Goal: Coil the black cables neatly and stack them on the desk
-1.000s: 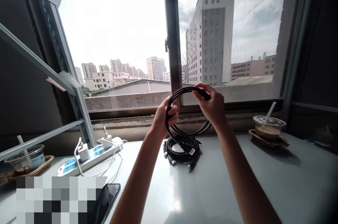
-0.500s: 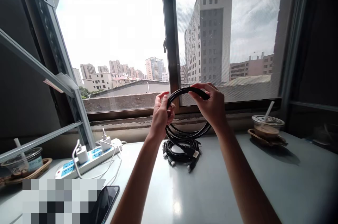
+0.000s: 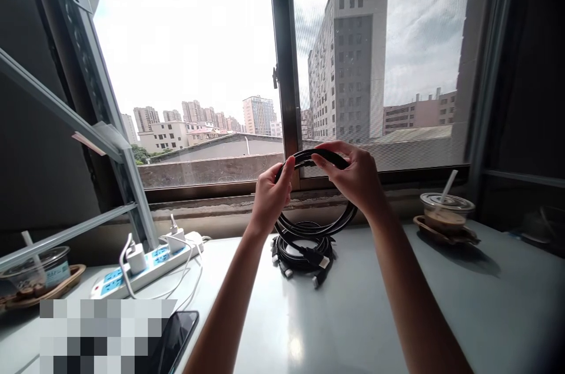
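Note:
A coiled black cable (image 3: 339, 223) is held up in loops above the table, in front of the window. My left hand (image 3: 272, 189) grips the loops on their left side, thumb pressed on top. At the upper right, my right hand (image 3: 351, 171) pinches the coil between thumb and fingers. Just below the loops, more black cables (image 3: 291, 262) lie coiled on the table with several silver-tipped plugs. A broad black plug (image 3: 316, 257) like an HDMI end shows at the front of that pile; which cable it belongs to I cannot tell.
On the left, a white power strip (image 3: 148, 268) has chargers and white cords plugged in. A phone (image 3: 179, 333) lies near the front left. Lidded drink cups stand at the far left (image 3: 55, 274) and right (image 3: 448, 212). Metal shelf posts (image 3: 143, 203) flank the window.
My left hand has closed further over the loops, its thumb now up near the top of the coil. The right hand stays on the coil, shifted slightly. The cables on the table have not moved.

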`<state>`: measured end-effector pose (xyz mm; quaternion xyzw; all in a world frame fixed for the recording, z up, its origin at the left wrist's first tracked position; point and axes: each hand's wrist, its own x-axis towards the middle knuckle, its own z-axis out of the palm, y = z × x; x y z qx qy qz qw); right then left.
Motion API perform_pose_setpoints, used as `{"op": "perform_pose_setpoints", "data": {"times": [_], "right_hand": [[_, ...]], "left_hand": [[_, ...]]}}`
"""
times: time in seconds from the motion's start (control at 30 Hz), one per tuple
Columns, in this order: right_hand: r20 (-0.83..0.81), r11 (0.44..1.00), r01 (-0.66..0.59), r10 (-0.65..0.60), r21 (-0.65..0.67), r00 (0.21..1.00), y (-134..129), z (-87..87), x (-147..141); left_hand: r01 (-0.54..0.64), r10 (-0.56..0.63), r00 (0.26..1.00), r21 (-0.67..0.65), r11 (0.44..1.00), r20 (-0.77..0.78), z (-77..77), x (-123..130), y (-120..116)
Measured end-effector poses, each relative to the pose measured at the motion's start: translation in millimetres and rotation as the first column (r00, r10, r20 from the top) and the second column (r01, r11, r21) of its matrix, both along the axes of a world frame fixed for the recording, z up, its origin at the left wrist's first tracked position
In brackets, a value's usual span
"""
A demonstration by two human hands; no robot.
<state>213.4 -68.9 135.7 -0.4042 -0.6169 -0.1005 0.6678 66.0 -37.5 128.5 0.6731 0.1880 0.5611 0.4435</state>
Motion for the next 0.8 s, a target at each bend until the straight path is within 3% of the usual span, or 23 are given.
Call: {"op": "perform_pose_setpoints", "data": {"times": [0.2, 0.43, 0.57, 0.63, 0.8], "right_hand": [[0.030, 0.992, -0.035, 0.039, -0.122, 0.999, -6.1, 0.7, 0.4], [0.001, 0.917, -0.286, 0.298, -0.277, 0.955, -8.3, 0.9, -4.5], [0.140, 0.986, -0.159, 0.164, -0.048, 0.976, -8.3, 1.6, -12.7], [0.236, 0.994, -0.093, 0.077, 0.057, 0.969, -7.8, 1.5, -16.7], [0.294, 0.998, -0.043, 0.029, 0.042, 0.955, -1.8, -0.8, -20.1]], "left_hand": [[-0.082, 0.078, 0.995, -0.067, 0.994, -0.064, 8.7, -9.6, -4.6], [-0.007, -0.005, 0.995, -0.113, 0.994, -0.104, 12.6, -21.8, 1.9], [-0.042, 0.027, 0.993, -0.129, 0.991, -0.116, 14.1, -23.7, 2.6], [-0.014, -0.003, 0.995, -0.174, 0.985, -0.095, 15.0, -23.9, 2.7], [0.190, -0.204, 0.979, -0.337, 0.922, -0.006, 18.3, -25.2, 3.8]]}}
